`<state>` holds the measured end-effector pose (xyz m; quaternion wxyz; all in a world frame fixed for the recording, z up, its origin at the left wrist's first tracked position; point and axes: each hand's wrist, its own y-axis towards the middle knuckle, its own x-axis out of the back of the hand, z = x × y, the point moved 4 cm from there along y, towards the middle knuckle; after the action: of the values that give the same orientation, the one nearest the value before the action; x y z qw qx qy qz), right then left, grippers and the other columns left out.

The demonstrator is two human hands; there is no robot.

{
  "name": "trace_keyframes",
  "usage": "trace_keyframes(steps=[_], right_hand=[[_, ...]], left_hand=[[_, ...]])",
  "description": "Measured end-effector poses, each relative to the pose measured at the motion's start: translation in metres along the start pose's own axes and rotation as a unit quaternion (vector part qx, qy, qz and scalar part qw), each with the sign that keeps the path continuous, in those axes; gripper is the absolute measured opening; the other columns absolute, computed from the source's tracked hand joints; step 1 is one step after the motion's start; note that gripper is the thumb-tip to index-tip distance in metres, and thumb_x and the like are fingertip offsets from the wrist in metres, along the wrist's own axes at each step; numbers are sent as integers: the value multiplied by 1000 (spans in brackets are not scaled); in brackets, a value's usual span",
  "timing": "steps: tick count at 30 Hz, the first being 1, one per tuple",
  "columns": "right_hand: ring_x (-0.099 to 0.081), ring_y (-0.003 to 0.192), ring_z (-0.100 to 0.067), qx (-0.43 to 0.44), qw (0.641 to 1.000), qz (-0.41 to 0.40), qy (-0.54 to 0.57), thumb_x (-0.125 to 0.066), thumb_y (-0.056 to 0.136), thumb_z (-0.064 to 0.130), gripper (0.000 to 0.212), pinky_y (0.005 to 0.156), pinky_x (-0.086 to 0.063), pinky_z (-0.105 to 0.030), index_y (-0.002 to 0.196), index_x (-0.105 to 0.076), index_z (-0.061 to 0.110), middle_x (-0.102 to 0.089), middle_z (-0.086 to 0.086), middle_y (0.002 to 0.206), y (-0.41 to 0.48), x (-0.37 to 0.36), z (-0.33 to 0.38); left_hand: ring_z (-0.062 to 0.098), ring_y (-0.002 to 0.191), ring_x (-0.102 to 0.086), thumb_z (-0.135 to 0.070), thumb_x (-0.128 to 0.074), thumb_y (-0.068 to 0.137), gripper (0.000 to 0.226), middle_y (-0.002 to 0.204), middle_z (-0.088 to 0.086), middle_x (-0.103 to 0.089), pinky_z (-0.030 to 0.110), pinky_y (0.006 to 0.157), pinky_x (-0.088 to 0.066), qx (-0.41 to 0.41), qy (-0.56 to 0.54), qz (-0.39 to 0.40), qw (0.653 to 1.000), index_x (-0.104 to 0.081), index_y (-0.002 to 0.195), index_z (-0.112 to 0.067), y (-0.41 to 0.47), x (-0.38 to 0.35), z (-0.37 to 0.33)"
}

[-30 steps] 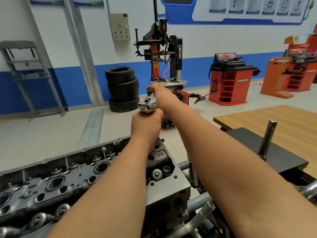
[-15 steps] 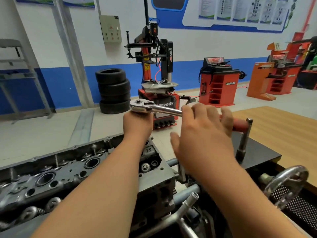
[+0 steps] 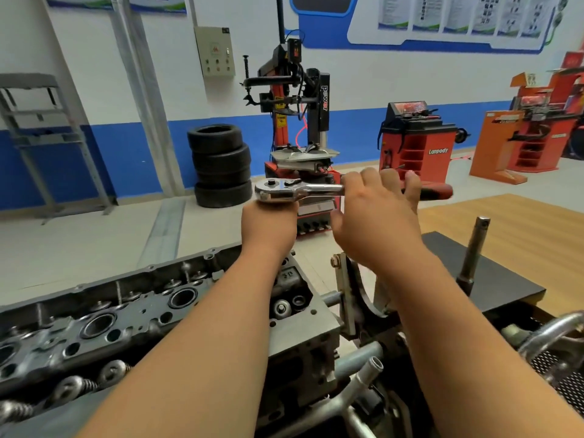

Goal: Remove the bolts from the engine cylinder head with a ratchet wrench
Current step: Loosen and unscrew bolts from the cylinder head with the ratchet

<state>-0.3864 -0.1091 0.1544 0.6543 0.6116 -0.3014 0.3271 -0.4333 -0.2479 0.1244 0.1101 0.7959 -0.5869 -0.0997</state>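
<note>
Right grip (image 3: 379,216) curled over ratchet wrench (image 3: 284,188) handle; left grip (image 3: 268,227) fisted under its head, contents hidden.
Looks mid-loosening; cylinder head (image 3: 94,327) sits just below left grip. Next: sweep handle, hold wrench head steady.

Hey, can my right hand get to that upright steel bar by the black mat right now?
Probably, but not freely: the right hand is curled over the ratchet wrench handle, so it must let go first. The steel bar stands to its right with open space between.

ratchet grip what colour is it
Dark red grip, seen best in the head view.
</note>
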Motion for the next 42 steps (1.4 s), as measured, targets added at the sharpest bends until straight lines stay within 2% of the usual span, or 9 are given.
trace_keyframes(steps=[4, 12, 20, 22, 26, 30, 34, 38, 42], right_hand=[[-29, 131, -24, 45, 995, 37, 83, -48, 88, 20, 34, 112, -17, -52, 122, -48, 19, -46, -3, 132, 70, -45, 12], [-29, 135, -23, 156, 943, 125, 267, -62, 84, 10, 37, 109, -31, -42, 120, -56, 19, -45, -3, 134, 112, -75, 69], [-31, 129, -27, 44, 998, 53, 1, -53, 84, 21, 43, 110, -16, -52, 126, -41, 20, -46, -4, 132, 57, -31, 20], [-34, 125, -27, 13, 999, 36, -16, -52, 85, 23, 42, 111, -9, -53, 125, -39, 19, -47, -4, 126, 22, -11, 11], [-40, 112, -30, 46, 996, -2, -77, -58, 79, 31, 67, 102, -15, -43, 139, -36, 12, -49, -8, 118, -59, 23, 23], [-34, 120, -42, 66, 994, 3, -91, -55, 81, 33, 80, 102, -4, -46, 146, -23, -2, -38, -24, 128, -89, 37, 49], [-23, 119, -36, 51, 995, -5, -83, -41, 89, 33, 74, 97, -2, -45, 147, -7, 4, -28, -15, 130, -78, 31, 43], [-36, 101, -23, 28, 998, -45, -18, -45, 86, 31, 31, 84, -17, -38, 116, -43, 20, -45, -2, 106, -36, 16, 15], [-45, 93, -24, 29, 999, -17, 15, -51, 86, 37, 16, 83, -28, -40, 82, -48, 22, -46, 5, 76, 34, -12, 4]], left_hand=[[6, 36, -34, -10, -59, 79, 38, 35, -8, -39, 19, 38, -32, 8, 45, 11, 999, -49, 42, -18, 4, 0, 6], [21, 53, -35, -22, -53, 62, 15, 45, 1, -42, 34, 53, -33, 36, 47, 20, 998, -51, 48, -16, 3, 6, 4], [4, 30, -37, -10, -59, 81, 35, 32, -8, -42, 12, 30, -25, 10, 45, -5, 999, -49, 48, -16, 6, 3, 5], [6, 39, -45, -11, -54, 87, 32, 40, -6, -47, 12, 32, -27, -30, 136, -3, 990, -47, 56, -16, 9, 4, 1], [25, 91, -59, -11, -34, 98, 22, 91, 2, -61, 19, 59, -29, -205, 377, -1, 903, -43, 80, -20, 2, 0, -14], [21, 101, -57, -17, -34, 99, 19, 107, 1, -63, 24, 71, -33, -174, 358, 7, 917, -46, 86, -23, 1, 0, -13], [23, 103, -57, -14, -32, 99, 25, 111, 3, -63, 25, 69, -31, -130, 317, -7, 939, -56, 100, -19, 1, 2, -14], [16, 66, -55, -13, -54, 91, 19, 82, 11, -65, 23, 55, -37, -15, 60, -2, 998, -57, 73, -19, 1, 4, 0], [13, 41, -37, -14, -62, 79, 38, 38, -7, -44, 22, 43, -31, 33, 49, 38, 998, -56, 42, -19, 5, 2, 11]])
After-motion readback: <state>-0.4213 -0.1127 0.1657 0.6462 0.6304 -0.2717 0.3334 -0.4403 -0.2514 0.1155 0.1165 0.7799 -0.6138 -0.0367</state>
